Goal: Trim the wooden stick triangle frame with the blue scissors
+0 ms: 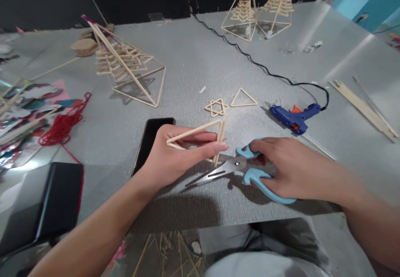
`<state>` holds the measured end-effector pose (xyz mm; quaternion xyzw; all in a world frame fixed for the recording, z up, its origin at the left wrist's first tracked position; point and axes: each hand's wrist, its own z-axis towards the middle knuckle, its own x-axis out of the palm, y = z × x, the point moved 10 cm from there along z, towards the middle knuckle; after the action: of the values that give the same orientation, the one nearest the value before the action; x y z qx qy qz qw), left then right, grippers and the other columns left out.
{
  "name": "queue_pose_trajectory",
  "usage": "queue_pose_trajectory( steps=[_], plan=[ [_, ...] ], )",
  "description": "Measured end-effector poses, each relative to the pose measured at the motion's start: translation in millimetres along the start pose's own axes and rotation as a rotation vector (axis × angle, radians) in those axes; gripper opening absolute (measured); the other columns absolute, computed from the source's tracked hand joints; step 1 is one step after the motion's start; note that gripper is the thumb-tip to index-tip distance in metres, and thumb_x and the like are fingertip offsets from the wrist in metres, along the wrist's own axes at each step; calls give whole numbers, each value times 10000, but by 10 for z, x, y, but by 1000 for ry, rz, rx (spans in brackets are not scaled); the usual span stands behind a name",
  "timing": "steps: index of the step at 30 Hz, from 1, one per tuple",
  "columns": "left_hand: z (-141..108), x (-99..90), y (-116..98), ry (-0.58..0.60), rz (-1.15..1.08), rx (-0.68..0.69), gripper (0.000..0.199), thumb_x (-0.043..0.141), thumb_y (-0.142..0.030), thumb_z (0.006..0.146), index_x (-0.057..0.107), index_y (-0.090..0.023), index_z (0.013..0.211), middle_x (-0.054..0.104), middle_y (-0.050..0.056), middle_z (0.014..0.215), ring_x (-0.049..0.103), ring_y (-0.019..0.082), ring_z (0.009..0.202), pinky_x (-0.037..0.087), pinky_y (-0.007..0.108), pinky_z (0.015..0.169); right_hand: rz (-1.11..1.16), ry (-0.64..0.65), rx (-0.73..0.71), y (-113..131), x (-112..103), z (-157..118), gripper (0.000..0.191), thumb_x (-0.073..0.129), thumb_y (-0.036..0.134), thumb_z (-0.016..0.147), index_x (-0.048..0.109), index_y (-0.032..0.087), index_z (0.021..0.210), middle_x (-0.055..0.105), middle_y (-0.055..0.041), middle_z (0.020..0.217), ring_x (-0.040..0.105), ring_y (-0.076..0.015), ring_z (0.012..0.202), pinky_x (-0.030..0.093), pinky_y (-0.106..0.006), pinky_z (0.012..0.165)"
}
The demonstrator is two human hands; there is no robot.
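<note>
Head view: left hand (175, 158) pinching a stick triangle (200, 137) between thumb and fingertips, thumb pressed along the near stick, triangle lifted just above the grey table (193, 60); right hand (290, 168) curled into the blue handles of the scissors (240, 170), fingers through the loops, blades parted and pointing left, right beneath the triangle's right corner.

Likely trouble, judged from this: blades close to the left fingertips (220, 147), so a hasty snip could nick them; thin sticks could split or crack instead of cutting clean; glued corners could pop apart under the squeeze of the blades or too hard a pinch; a trimmed end could fly off across the table.

Nearby: black phone (150, 143) touching the left wrist, liable to get nudged toward the edge; blue glue gun (295, 116) lying just beyond the right hand, cord trailing away; small stick star (216, 107) and second flat triangle (243, 98) between the hands and the gun; stick pyramid (128, 66) well apart at upper left; red yarn (61, 127) at far left.
</note>
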<state>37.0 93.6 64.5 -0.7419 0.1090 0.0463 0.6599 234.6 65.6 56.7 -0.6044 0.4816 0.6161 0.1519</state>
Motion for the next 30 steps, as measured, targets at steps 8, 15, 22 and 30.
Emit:
queue_pose_trajectory(
  steps=[8,15,22,30],
  plan=[
    [0,-38,58,-53,-26,-8,308,1020,-450,647,905,-223,821,875,51,872,834,289,840,700,334,712,61,17,8,7,-5,44,422,716,608,937,547,258,772,598,12,622,483,-162,517,212,-364,558],
    [5,-29,106,-40,-62,11,306,1033,-456,679,902,-230,839,877,50,881,847,287,859,698,316,700,89,20,14,-25,23,45,498,747,690,917,554,259,761,606,19,595,473,-157,503,234,-343,543],
    [-5,-44,81,-68,-40,24,295,1028,-421,667,897,-209,825,874,64,876,840,288,850,700,335,712,78,16,12,-22,29,40,527,742,728,918,544,261,774,598,26,604,470,-158,509,252,-350,536],
    [3,-40,35,-67,-3,46,268,1021,-422,666,905,-228,808,876,61,880,840,291,862,699,329,713,76,9,12,-27,41,47,500,754,682,918,532,259,771,614,17,635,469,-156,511,240,-353,557]
  ],
)
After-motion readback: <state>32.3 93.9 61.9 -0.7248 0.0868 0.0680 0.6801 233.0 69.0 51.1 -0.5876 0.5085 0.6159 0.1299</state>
